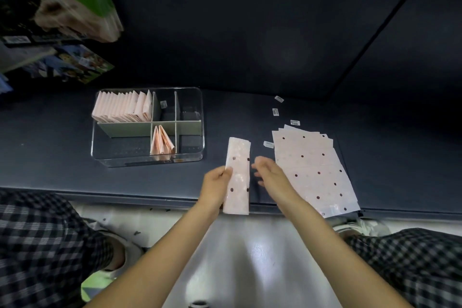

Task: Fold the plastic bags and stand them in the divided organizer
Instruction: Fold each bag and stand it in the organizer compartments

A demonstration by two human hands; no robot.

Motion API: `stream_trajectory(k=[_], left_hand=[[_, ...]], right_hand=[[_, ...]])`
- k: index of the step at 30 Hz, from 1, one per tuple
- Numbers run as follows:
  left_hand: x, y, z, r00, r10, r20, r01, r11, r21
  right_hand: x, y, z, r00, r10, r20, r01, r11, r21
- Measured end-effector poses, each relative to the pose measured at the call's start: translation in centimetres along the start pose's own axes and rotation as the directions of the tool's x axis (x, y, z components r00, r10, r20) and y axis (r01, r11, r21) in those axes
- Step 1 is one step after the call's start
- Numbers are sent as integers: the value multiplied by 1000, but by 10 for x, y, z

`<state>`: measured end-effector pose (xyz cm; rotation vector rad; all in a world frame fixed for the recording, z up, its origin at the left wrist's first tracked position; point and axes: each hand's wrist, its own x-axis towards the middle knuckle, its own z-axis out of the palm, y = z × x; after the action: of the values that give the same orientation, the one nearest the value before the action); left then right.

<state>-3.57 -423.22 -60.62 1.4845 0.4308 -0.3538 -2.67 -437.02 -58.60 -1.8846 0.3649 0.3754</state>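
A pale pink dotted plastic bag (237, 172), folded into a long narrow strip, lies over the front edge of the dark shelf. My left hand (216, 189) grips its left edge near the middle. My right hand (270, 175) hovers just right of the strip, fingers loosely curled, holding nothing. A stack of flat dotted bags (315, 170) lies to the right. The clear divided organizer (197, 155) sits to the left; a row of folded bags (122, 107) stands in its back-left compartment and two or three folded bags (162, 142) stand in the front-middle one.
Small white sticker labels (275, 112) lie scattered behind the flat stack. Colourful boxes (72, 62) hang at the upper left. Checked trouser legs (45, 237) and shoes are below the shelf edge, over a glossy white floor.
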Motion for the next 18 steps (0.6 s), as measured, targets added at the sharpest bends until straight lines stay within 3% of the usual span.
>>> stream_trajectory(k=[3, 7, 10, 18], left_hand=[[-11, 11, 5, 976, -148, 158, 186, 948, -258], [-19, 19, 3, 966, -170, 195, 238, 881, -409], [-25, 26, -4, 961, -163, 225, 244, 883, -402], [-36, 43, -25, 971, -78, 226, 123, 974, -192]], right_hand=[[-14, -11, 13, 994, -23, 110, 23, 1000, -5], [-23, -18, 13, 994, -45, 95, 45, 999, -2], [-27, -18, 6, 998, -60, 29, 57, 995, 86], [-36, -22, -8, 1000, -21, 17, 15, 956, 293]])
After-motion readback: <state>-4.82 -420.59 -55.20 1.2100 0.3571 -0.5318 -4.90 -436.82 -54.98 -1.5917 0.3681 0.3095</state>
